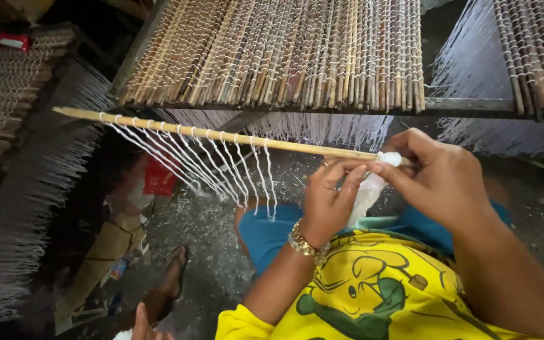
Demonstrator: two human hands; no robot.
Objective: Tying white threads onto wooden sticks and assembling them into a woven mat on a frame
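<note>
A long thin bamboo stick (177,128) lies across the view, with several white threads (221,167) wound round it and trailing down to the woven mat. My right hand (439,179) grips the stick's right end, where a wad of white thread (390,158) is bunched. My left hand (328,198) pinches the white thread strand (366,192) hanging just below that end. A gold bracelet sits on my left wrist. Above the stick hangs the finished mat of bamboo sticks (284,50) tied with white thread, on a dark frame bar (347,108).
A second bamboo mat with hanging threads (530,56) is at the upper right. Another thread-hung frame (20,208) fills the left side. On the littered concrete floor lie cardboard (102,252) and a red bag (158,179). My sandalled foot (171,277) rests there.
</note>
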